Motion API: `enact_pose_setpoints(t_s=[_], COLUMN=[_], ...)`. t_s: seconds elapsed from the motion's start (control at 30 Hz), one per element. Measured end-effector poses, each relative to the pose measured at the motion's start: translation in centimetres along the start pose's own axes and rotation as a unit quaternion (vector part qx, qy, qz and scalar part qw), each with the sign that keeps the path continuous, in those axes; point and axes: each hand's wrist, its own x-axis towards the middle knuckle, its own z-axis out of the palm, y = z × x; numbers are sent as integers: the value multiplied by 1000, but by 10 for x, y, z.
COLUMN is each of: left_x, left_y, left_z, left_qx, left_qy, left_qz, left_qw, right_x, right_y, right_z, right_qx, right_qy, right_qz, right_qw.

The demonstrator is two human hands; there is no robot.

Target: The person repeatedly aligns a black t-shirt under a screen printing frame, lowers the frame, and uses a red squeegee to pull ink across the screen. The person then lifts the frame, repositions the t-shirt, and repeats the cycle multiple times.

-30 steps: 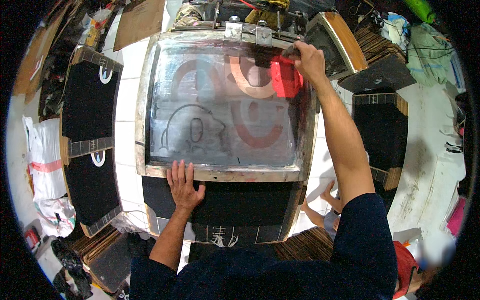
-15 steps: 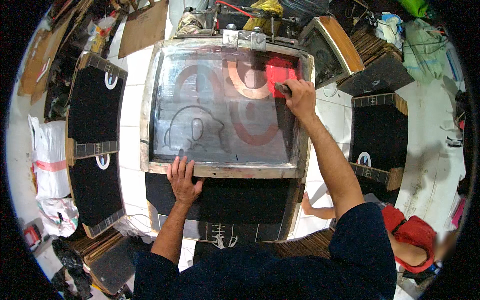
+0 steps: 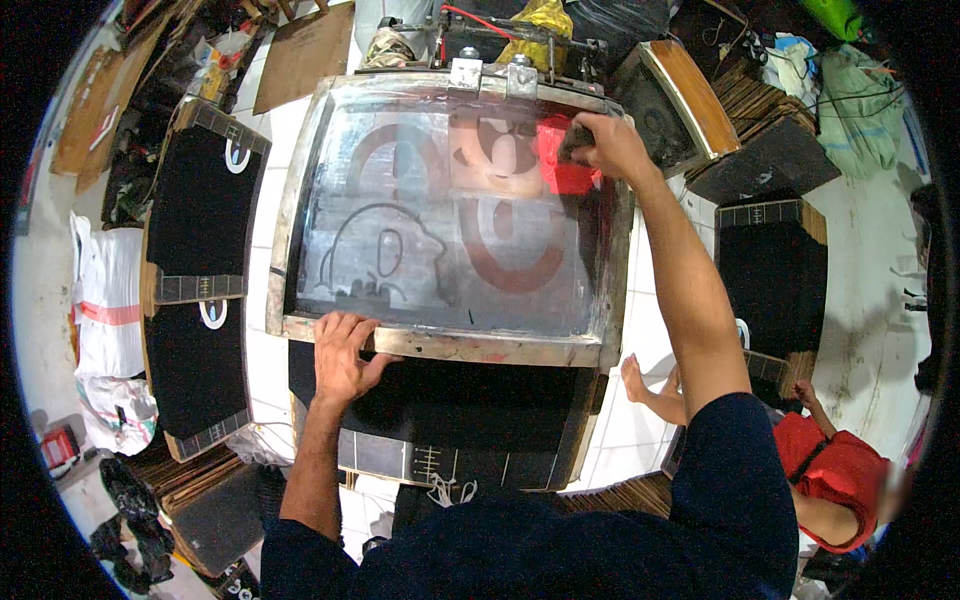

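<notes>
A wooden-framed printing screen [image 3: 450,346] lies in front of me over a black board [image 3: 480,415], its near rail looking slightly raised. On its grey mesh show ring shapes and a rounded outline figure. My left hand [image 3: 342,358] grips the near rail towards its left end, fingers over the top and thumb low against the front. At the far right corner of the mesh is a patch of red ink [image 3: 566,178]. Over it my right hand [image 3: 612,148] is closed around a dark squeegee [image 3: 575,142], mostly hidden by the fingers.
Metal clamps [image 3: 466,72] hold the screen's far rail. Black printing boards [image 3: 205,200] with white ring prints flank it on the left, and another board [image 3: 770,270] on the right. A second screen [image 3: 690,95] leans at the far right. A person in red [image 3: 835,480] sits close at right.
My left hand has slid left along the near rail and its fingers have curled over it. My right hand has shifted away from me with the squeegee. The near rail looks a little higher.
</notes>
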Motion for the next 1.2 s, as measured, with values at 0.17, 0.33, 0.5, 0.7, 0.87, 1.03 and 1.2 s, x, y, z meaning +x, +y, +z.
enact_pose_setpoints(t_s=[0.17, 0.33, 0.5, 0.7, 0.87, 1.03, 1.2], left_x=[2, 0, -3, -1, 4, 25, 20], left_y=[6, 7, 2, -1, 13, 41, -13], left_z=[-5, -5, 0, 2, -32, -117, -129], left_qx=[0, -2, -12, -5, 14, 38, 45], left_qy=[10, 4, 7, 20, 28, 96, 417], left_qz=[3, -2, -10, 11, 53, 107, 88], left_qw=[1000, 1000, 1000, 1000, 998, 989, 903], right_x=[68, 56, -22, -188, -252, -206, -141], right_y=[33, 32, -6, -153, -253, -258, -253], right_z=[0, 17, 22, 25, 28, -42, -139], right_qx=[-19, -48, 1, 61, 127, -27, -59], right_qy=[-31, 78, 312, 233, 224, 409, 443], right_qz=[56, 88, 101, 162, 169, 124, 105], right_qw=[998, 992, 945, 957, 951, 904, 888])
